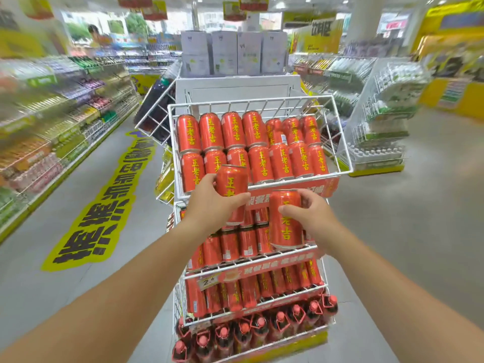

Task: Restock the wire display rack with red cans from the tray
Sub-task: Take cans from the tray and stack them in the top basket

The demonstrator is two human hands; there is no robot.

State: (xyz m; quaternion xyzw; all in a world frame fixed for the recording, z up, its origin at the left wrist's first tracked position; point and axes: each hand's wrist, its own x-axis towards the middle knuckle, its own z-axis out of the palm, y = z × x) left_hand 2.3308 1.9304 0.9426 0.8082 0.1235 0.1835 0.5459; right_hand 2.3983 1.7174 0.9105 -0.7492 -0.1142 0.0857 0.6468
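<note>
A white wire display rack stands in front of me with tilted shelves of red cans with yellow characters. Its top basket holds two rows of red cans. My left hand grips one red can upright just in front of the top basket's front rail. My right hand grips a second red can lower down, in front of the second shelf. No tray is in view.
Lower shelves carry more red cans, and red-capped bottles fill the bottom tier. White cartons sit on top of the stand. Stocked aisle shelving runs along the left, another wire rack stands right, and a person is far back left.
</note>
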